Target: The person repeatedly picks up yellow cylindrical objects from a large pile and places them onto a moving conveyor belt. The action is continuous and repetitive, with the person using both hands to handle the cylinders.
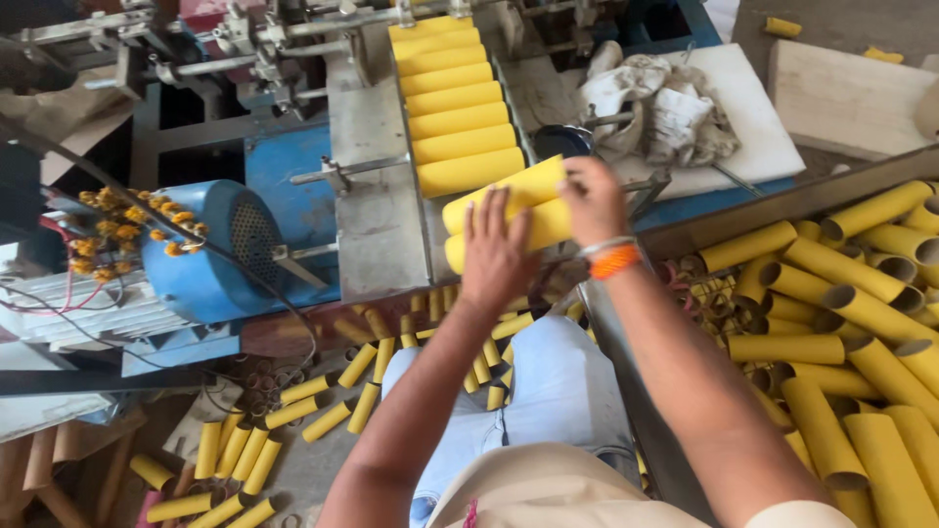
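Both hands on two yellow tubes (509,210) at the near end of the metal chute (377,225). Left hand (494,259) lies flat, fingers spread, on the tubes. Right hand (592,200) closes its grip around their right ends. More yellow tubes queue up the chute (452,98); a bin of tubes (841,303) sits right.

The left hand (497,256) covers part of two yellow tubes (509,210) at frame centre; the tube pile (861,323) runs off the right edge.
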